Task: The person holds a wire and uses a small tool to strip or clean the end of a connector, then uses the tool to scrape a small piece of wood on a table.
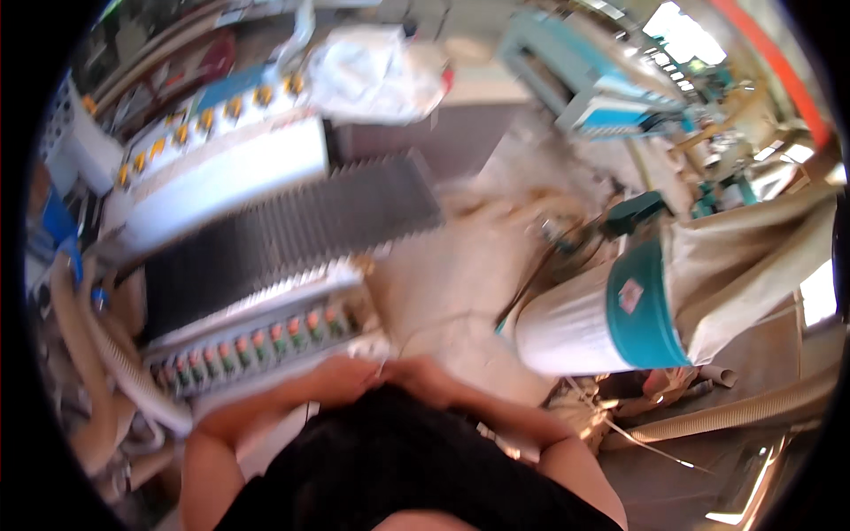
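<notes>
My left hand [347,379] and my right hand [423,378] meet close in front of my black shirt [390,456]. Both forearms bend inward from the sides. Motion blur smears the fingers, so I cannot make out whether they hold anything. Just beyond my left hand lies the near end of a machine, with a row of small green and orange parts [259,345] along its front. Past that row stretches a dark ribbed conveyor belt [301,232].
A white panel with yellow knobs [208,119] stands behind the belt, beside a white sack [367,75]. To the right is a white and teal drum [589,314] with a cloth bag [753,265]. Hoses lie at both sides. A light-blue machine [575,80] stands farther back.
</notes>
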The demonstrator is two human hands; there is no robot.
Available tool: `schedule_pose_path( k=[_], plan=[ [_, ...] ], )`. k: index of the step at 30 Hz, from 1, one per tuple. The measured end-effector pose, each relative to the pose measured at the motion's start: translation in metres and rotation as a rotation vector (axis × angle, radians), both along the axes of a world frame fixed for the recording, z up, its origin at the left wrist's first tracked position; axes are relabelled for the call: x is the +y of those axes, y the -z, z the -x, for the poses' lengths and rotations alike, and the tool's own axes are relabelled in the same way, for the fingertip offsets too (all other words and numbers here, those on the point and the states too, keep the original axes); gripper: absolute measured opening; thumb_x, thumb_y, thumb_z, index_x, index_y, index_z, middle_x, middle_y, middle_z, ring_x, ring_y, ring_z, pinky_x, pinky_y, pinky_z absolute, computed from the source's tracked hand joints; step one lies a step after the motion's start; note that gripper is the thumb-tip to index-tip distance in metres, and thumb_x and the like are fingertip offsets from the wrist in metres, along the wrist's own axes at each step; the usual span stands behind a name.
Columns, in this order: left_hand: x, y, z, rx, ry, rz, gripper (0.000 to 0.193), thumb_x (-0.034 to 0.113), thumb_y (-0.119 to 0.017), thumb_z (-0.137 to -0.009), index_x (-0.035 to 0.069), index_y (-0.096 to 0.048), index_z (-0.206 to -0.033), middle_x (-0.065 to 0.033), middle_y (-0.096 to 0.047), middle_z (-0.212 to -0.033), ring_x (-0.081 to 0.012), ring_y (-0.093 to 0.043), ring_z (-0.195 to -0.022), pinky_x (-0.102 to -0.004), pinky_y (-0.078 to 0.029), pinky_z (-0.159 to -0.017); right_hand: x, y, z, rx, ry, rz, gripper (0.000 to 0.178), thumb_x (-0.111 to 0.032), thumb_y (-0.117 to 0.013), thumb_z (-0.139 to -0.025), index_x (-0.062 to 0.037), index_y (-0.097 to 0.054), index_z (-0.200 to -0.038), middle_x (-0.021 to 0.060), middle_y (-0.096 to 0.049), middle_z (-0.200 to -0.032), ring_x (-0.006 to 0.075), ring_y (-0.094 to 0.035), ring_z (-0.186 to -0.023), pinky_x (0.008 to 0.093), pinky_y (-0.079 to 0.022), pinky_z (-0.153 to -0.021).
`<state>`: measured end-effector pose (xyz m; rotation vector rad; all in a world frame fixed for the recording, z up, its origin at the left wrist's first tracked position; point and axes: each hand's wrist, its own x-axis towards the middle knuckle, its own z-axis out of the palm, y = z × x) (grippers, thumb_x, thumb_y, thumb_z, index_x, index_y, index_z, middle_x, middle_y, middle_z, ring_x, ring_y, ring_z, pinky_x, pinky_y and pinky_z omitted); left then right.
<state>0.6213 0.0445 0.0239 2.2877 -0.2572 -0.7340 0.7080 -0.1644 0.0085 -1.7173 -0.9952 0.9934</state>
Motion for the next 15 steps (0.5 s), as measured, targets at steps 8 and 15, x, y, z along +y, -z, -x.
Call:
schedule_pose_path(
  k=[8, 15],
  plan=[
    [-0.003, -0.043, -0.06, -0.355, -0.11, 0.226, 0.033, 0.038, -0.06, -0.096, 0.005, -0.061, -0.093, -0.0153, -0.062, -0.086, -0.0406, -0.061, -0.084, -0.0451, -0.048, -0.073, -0.012, -0.045, -0.023, -0.101, 0.297, -0.038, 0.018, -0.013, -0.054, -0.095, -0.0012, -0.066, -0.103, 0.0218, -0.066, -0.093, 0.0415, -0.063, -0.087, 0.0432, -0.05, -0.075],
    [-0.019, -0.043, -0.043, -0.586, 0.03, 0.286, 0.026, 0.03, -0.069, -0.091, 0.006, -0.061, -0.088, -0.0103, -0.058, -0.079, -0.0335, -0.061, -0.072, -0.0407, -0.048, -0.062, -0.03, -0.036, -0.001, -0.218, 0.337, -0.176, 0.015, -0.005, -0.055, -0.091, -0.0011, -0.066, -0.1, 0.0186, -0.064, -0.084, 0.039, -0.062, -0.078, 0.041, -0.049, -0.07]
  ],
)
